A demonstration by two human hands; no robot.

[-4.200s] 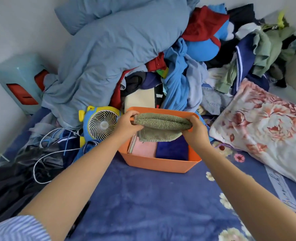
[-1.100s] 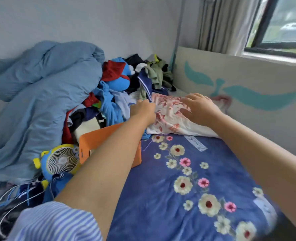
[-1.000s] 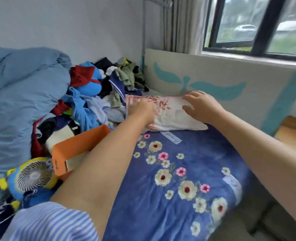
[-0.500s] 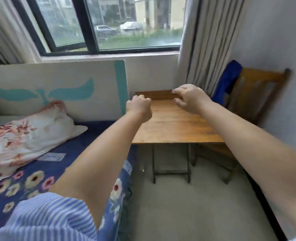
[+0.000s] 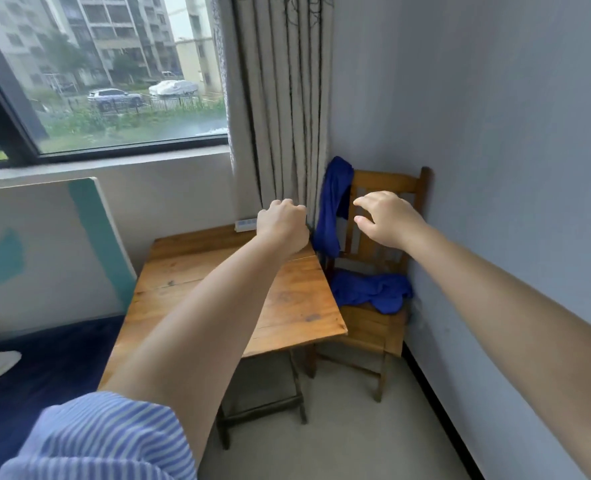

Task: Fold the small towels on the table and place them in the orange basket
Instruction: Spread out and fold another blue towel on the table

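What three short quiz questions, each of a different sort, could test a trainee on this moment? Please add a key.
1. True or false: the left hand holds a towel.
2. Where do the blue cloths lie? A on the wooden table; B on the wooden chair; C on the floor.
3. Fill in: the right hand is ____, fingers spread.

Key: 1 false, it is a closed fist holding nothing visible. 2 B, one over the backrest, one on the seat. 3 open.
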